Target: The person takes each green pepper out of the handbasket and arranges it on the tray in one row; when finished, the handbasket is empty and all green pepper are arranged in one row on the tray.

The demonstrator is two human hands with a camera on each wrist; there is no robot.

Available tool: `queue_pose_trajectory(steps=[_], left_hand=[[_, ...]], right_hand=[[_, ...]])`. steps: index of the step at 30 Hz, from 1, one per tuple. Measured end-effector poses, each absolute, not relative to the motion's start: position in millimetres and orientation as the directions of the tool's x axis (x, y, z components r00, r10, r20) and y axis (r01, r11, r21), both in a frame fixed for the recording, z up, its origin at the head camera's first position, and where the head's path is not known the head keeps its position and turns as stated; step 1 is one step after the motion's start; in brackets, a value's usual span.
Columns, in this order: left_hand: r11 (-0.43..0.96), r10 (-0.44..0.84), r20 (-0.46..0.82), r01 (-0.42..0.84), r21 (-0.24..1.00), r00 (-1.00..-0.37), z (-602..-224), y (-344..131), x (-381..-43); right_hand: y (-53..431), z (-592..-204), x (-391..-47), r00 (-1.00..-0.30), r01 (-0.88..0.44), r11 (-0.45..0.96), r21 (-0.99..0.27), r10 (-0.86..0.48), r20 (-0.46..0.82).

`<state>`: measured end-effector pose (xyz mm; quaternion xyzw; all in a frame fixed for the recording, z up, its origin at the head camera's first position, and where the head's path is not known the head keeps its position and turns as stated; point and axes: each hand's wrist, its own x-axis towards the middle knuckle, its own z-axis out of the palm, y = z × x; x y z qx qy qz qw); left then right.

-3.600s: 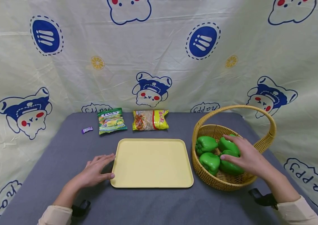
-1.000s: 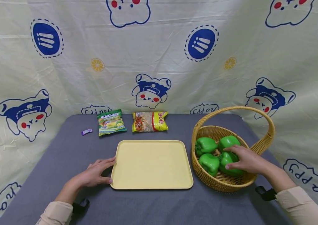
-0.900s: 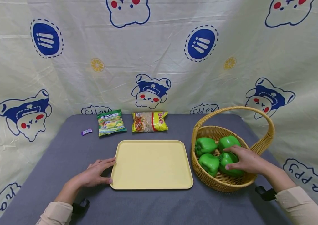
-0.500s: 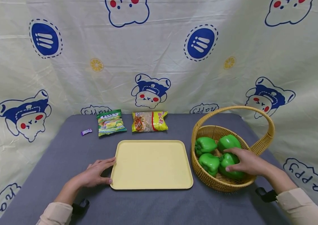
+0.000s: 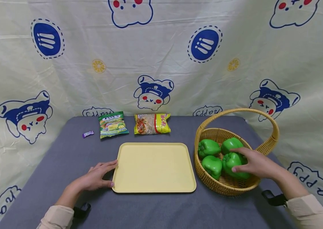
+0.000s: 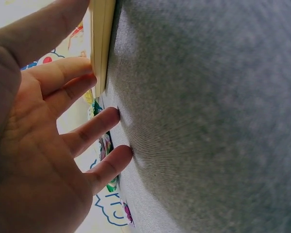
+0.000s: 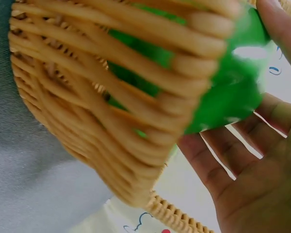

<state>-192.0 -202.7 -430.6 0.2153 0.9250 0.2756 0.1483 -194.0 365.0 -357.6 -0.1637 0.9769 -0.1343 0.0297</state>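
Observation:
My right hand point(image 5: 254, 162) reaches into the wicker basket point(image 5: 221, 187) and holds the near-right green bell pepper point(image 5: 230, 162), thumb on the near side and fingers on the far side. In the right wrist view, the same pepper point(image 7: 237, 73) shows above the woven rim, with the thumb and fingers against it. More green bell peppers point(image 5: 209, 148) lie around it. My left hand point(image 5: 94, 178) rests at the left edge of a pale yellow tray point(image 5: 154, 168). Its fingers are extended; in the left wrist view, fingertips touch the tray's side point(image 6: 101, 48) and two others meet the cloth.
Behind the tray lie a green snack bag point(image 5: 113, 125) and a yellow-ended food packet point(image 5: 152, 123). A small purple wrapped candy point(image 5: 88, 134) is at the back left. The basket's tall handle point(image 5: 244, 110) arches over the peppers. A printed curtain hangs behind the grey tablecloth point(image 5: 161, 210).
My right hand moved from the far-right pepper to the near-right one, which has just shifted slightly up and right with it. The left hand keeps its place at the tray.

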Motion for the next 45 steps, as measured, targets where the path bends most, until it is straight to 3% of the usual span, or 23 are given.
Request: queue_pose_trajectory(steps=[24,45], left_hand=[[0.753,0.485,-0.175,0.307,0.582,-0.857,-430,-203,-192],[0.751,0.484,-0.168,0.309,0.583,-0.859,-431,-204,-192]], right_hand=[[342,-324,-169,-0.940,-0.340,0.873,-0.350,-0.323,0.109],[289,-317,-154,-0.873,-0.476,0.798,-0.368,-0.378,0.308]])
